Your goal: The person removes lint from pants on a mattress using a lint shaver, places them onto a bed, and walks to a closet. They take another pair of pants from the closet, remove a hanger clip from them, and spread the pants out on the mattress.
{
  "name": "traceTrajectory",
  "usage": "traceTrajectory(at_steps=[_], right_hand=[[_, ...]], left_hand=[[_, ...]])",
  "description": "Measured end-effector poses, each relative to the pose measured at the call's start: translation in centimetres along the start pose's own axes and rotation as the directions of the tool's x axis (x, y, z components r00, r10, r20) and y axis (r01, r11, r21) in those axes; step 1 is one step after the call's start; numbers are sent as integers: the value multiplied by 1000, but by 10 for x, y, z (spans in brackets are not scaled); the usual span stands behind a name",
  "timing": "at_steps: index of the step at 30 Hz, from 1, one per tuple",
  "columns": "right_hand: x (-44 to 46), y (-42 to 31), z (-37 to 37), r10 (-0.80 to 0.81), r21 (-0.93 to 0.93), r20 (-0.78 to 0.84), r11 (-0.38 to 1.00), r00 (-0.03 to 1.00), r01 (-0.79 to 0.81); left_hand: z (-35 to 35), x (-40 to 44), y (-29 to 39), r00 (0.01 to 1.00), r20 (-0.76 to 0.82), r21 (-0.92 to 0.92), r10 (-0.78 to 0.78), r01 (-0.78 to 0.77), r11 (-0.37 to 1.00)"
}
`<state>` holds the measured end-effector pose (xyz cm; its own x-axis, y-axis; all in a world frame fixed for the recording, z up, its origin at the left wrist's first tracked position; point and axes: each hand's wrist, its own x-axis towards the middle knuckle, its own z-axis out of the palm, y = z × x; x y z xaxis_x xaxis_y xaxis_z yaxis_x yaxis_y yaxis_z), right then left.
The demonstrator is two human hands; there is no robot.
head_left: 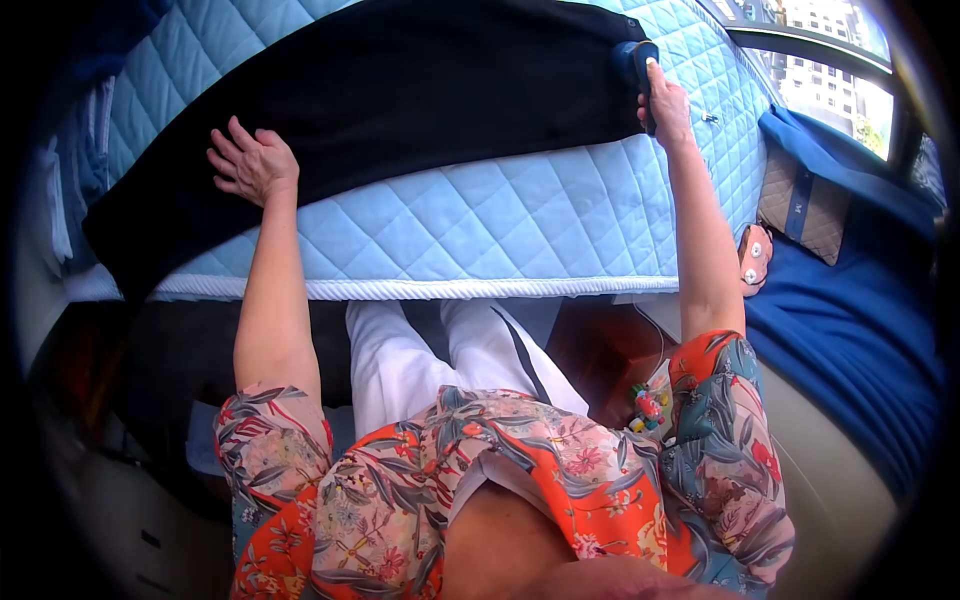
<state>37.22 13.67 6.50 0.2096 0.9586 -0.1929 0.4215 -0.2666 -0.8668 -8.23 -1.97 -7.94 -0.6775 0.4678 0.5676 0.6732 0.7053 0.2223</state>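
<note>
A long black garment [430,95] lies spread across a bed with a light blue quilted cover [480,225]; its lower left end hangs over the bed's near edge. My left hand [256,165] rests on the garment towards the left, fingers spread, holding nothing. At the garment's right end, my right hand [668,112] is wrapped around the handle of a dark blue fabric shaver [640,62], thumb on top. The shaver's round head sits against the black cloth. Its underside is hidden.
To the right are a window [830,90], a blue curtain [840,330], a quilted beige bag [803,208] with a blue strap and a pink case [755,258]. A small metallic item [709,118] lies near my right wrist. Below the bed edge stands a reddish-brown wooden cabinet [605,350].
</note>
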Motion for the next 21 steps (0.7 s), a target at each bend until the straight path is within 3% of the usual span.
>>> traceTrajectory(at_steps=[1,3,5,8,12,16,17,19,21], right_hand=[[1,-7,-1,28,53,-51,998,998,-25],[-13,0,7,27,-14,21,1000,999,-27],[-55,15,38,1,27,190,1000,982,-6],[-126,24,88,20,-93,476,995,879,27],[-79,32,41,-91,-11,271,995,958,97],[-20,24,-38,-6,9,-49,1000,999,6],[-20,26,-38,28,67,-69,997,997,-23],[-38,38,-18,-25,5,-3,1000,1000,25],[-79,43,25,-62,3,178,998,982,62]], left_hand=[[-1,0,1,1000,2,1,0,0,1000],[-1,2,3,1000,7,8,-4,4,1000],[-2,2,4,1000,15,11,-5,5,1000],[-3,1,1,1000,27,10,-3,2,1000],[-7,1,3,999,28,2,-16,16,1000],[-8,4,6,999,26,-11,-24,24,1000],[-5,3,4,999,24,6,-23,22,1000],[-1,2,-1,1000,20,40,-20,20,999],[-1,2,-4,1000,22,36,-15,14,999]])
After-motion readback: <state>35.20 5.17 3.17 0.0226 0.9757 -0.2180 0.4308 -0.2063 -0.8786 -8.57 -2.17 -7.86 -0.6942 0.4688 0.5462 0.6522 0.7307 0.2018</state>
